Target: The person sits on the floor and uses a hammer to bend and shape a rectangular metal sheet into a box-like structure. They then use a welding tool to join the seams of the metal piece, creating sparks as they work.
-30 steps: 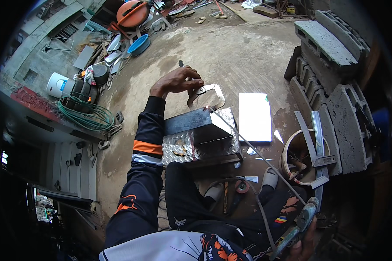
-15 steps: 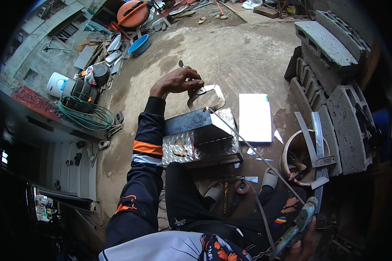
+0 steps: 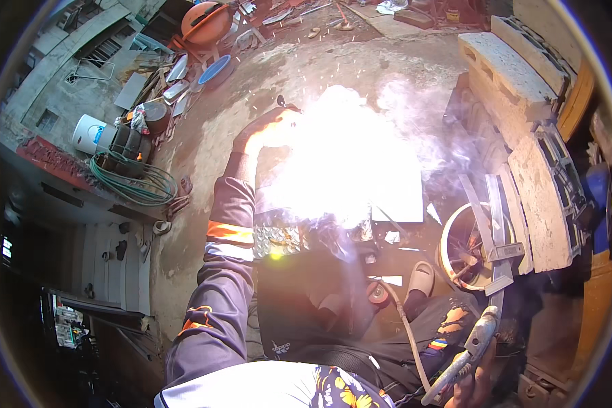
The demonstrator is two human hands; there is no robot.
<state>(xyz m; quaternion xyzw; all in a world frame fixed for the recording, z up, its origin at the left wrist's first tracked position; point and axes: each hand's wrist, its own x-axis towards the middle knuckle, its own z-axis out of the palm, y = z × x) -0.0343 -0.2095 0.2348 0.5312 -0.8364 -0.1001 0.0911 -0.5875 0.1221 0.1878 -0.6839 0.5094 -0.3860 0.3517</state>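
the left hand (image 3: 262, 132), grip lost in glare, steadies the metal box (image 3: 282, 238) on the floor; the right hand (image 3: 479, 381) clamps the electrode holder (image 3: 472, 347). brace the box firmly.

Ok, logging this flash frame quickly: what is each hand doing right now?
Left hand: at the edge of the white welding glare; grip cannot be told.
Right hand: closed on the grey metal electrode holder.

Welding glare fills the middle of the floor

Bare concrete floor (image 3: 204, 163) lies open left of the left hand (image 3: 262, 132); concrete blocks (image 3: 517, 75), a wire hoop (image 3: 455, 248) and a green hose coil (image 3: 132, 183) hem both sides.
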